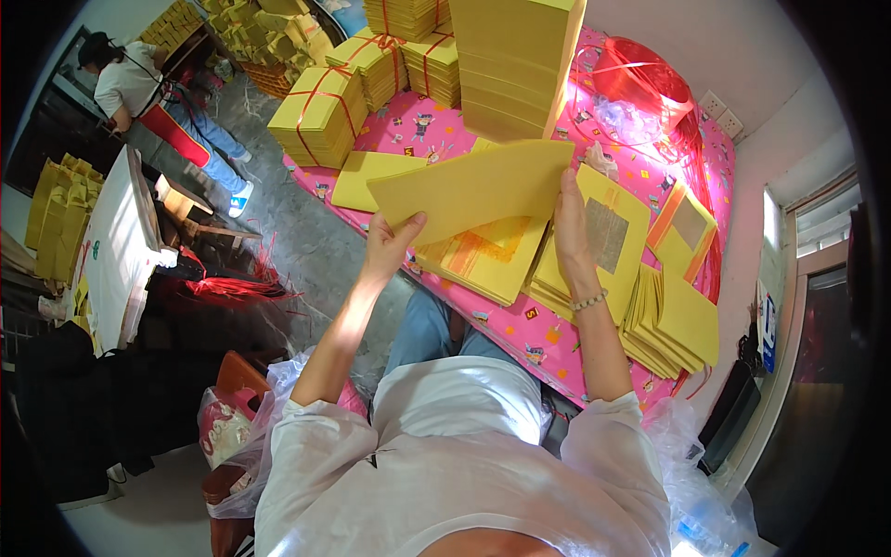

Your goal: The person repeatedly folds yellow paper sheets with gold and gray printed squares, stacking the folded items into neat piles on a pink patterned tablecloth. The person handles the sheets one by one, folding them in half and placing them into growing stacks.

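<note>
A thin stack of yellow paper sheets [473,186] is held tilted above the table, its broad side toward me. My left hand [392,245] pinches its lower left corner between thumb and fingers. My right hand [572,232] is stretched out, fingers straight, against the right edge of those sheets. Below them lies a yellow paper pile with an orange print [492,269], partly covered. Beside my right wrist sits another yellow pile with a grey square patch [605,237]. Fanned yellow paper bundles [682,325] lie to the right of my right forearm.
The table has a pink patterned cover [408,125]. Tall yellow paper stacks [510,70] and bundles tied with red ribbon [320,111] stand at its back. Red ribbon coils [645,79] lie at back right. A co-worker [153,88] bends at the far left, near a white table [121,246].
</note>
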Demonstrator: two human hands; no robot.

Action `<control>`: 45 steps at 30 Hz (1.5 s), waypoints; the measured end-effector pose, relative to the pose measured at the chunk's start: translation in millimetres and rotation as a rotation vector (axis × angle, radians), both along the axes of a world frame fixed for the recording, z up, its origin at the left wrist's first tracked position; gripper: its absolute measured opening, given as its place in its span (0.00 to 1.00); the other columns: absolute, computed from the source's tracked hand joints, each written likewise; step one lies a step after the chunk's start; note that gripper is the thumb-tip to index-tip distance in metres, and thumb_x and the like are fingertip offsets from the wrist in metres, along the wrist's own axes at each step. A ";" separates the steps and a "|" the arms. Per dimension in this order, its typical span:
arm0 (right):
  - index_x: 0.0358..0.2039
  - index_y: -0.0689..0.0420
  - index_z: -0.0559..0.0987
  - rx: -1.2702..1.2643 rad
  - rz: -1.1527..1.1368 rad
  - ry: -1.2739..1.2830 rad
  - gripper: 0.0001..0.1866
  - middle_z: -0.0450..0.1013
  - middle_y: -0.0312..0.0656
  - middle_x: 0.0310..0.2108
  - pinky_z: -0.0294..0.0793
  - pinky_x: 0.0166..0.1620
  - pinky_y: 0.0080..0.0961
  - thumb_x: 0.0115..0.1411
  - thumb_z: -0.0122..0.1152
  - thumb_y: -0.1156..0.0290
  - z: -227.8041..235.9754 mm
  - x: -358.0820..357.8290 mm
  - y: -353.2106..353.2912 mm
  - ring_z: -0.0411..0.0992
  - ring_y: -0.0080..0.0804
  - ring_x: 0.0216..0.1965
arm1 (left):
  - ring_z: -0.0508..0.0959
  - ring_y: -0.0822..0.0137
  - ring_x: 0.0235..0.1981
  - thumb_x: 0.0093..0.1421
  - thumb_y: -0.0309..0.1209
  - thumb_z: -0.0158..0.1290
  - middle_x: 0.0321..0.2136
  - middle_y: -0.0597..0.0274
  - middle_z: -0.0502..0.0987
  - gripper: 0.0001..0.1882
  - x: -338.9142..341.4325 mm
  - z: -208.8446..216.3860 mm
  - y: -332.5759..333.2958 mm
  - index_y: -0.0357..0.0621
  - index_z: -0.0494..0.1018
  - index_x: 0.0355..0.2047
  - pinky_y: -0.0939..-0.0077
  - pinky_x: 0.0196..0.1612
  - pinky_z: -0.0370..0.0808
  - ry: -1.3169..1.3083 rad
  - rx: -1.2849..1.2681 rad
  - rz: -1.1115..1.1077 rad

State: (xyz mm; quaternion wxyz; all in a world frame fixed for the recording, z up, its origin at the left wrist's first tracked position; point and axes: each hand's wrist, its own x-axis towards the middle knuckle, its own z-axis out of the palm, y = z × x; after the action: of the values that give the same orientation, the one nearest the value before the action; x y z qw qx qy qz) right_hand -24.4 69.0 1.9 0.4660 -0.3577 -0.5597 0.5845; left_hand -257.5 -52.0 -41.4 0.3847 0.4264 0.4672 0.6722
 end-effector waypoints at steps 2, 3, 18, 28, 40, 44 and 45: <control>0.60 0.66 0.66 0.031 -0.025 0.067 0.33 0.65 0.46 0.59 0.54 0.64 0.28 0.72 0.32 0.49 -9.7 -3.9 2.4 0.60 0.32 0.61 | 0.78 0.74 0.41 0.61 0.26 0.55 0.39 0.63 0.80 0.11 -2.3 -3.6 1.8 0.37 0.75 0.44 0.77 0.46 0.73 -0.091 0.000 -0.028; 0.58 0.65 0.67 0.032 -0.063 0.062 0.32 0.67 0.45 0.57 0.55 0.63 0.27 0.71 0.32 0.48 -10.5 -7.3 1.0 0.62 0.31 0.59 | 0.78 0.74 0.41 0.61 0.26 0.55 0.39 0.63 0.80 0.12 -3.2 -4.4 1.8 0.37 0.75 0.44 0.76 0.46 0.73 -0.139 -0.002 -0.041; 0.56 0.57 0.69 -0.064 0.399 0.379 0.23 0.70 0.33 0.47 0.71 0.53 0.23 0.62 0.60 0.66 -26.1 -22.7 -26.8 0.69 0.23 0.48 | 0.70 0.69 0.52 0.58 0.27 0.58 0.49 0.61 0.72 0.21 57.3 31.3 33.2 0.36 0.71 0.51 0.73 0.57 0.64 0.005 0.141 -0.513; 0.55 0.58 0.68 -0.035 0.243 0.115 0.25 0.69 0.38 0.52 0.67 0.55 0.26 0.60 0.63 0.64 3.1 2.7 2.9 0.69 0.26 0.53 | 0.71 0.67 0.50 0.57 0.20 0.59 0.45 0.57 0.71 0.25 51.9 14.2 43.4 0.40 0.58 0.50 0.70 0.55 0.67 -0.085 0.199 -0.307; 0.55 0.63 0.68 0.172 0.201 -0.166 0.31 0.71 0.44 0.50 0.67 0.56 0.28 0.52 0.70 0.70 -14.2 3.5 -39.5 0.70 0.31 0.53 | 0.71 0.69 0.53 0.61 0.22 0.54 0.50 0.59 0.72 0.25 54.1 -7.7 38.7 0.37 0.62 0.58 0.74 0.56 0.68 0.100 0.131 -0.153; 0.53 0.63 0.69 0.231 0.153 -0.235 0.25 0.74 0.43 0.47 0.73 0.51 0.28 0.55 0.65 0.74 -17.3 2.4 -27.7 0.74 0.31 0.47 | 0.71 0.70 0.52 0.62 0.22 0.52 0.49 0.58 0.72 0.23 49.7 6.3 45.0 0.37 0.62 0.57 0.74 0.55 0.68 0.092 0.053 -0.183; 0.53 0.64 0.69 0.153 0.183 -0.183 0.25 0.74 0.43 0.47 0.73 0.51 0.27 0.56 0.65 0.74 -13.9 2.8 -27.3 0.74 0.29 0.47 | 0.72 0.70 0.52 0.62 0.22 0.52 0.50 0.58 0.72 0.23 49.4 15.9 45.9 0.37 0.62 0.58 0.74 0.55 0.69 0.061 0.024 -0.215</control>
State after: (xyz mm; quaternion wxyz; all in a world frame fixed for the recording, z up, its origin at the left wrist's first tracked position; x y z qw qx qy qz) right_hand -21.6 41.6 -12.0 0.3836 -0.3207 -0.6729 0.5452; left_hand -208.1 -6.1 -25.5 0.4349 0.4989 0.4225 0.6193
